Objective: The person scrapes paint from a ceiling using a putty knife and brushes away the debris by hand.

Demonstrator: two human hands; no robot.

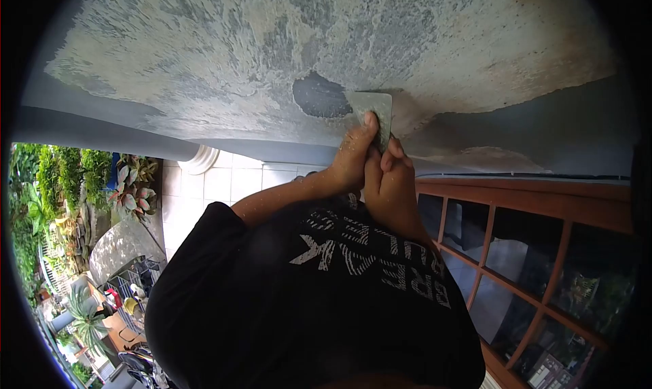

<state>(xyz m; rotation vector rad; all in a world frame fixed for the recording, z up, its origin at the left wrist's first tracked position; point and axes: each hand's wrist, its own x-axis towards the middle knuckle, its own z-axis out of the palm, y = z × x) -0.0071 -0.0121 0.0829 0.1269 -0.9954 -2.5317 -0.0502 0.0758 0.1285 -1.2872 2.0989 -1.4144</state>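
A flat metal scraper blade (pixel 375 107) presses its edge against a patchy plastered surface (pixel 231 56) with peeling pale coating. My left hand (pixel 352 156) is closed on the scraper, its thumb laid along the blade's face. Close beside it, my right hand (pixel 394 185) is closed too, its curled fingers at the lower side of the scraper. The part of the scraper inside the hands is hidden. Just left of the blade lies a dark grey bare patch (pixel 321 95) with a ragged edge. Pale specks dot both hands and forearms.
A wood-framed window (pixel 489 236) with dark panes is on the right. Left are a smooth grey column (pixel 109 132) with a white base (pixel 199 161), pale floor tiles (pixel 217 185), leafy plants (pixel 75 165) and a wire rack (pixel 129 287) holding assorted items.
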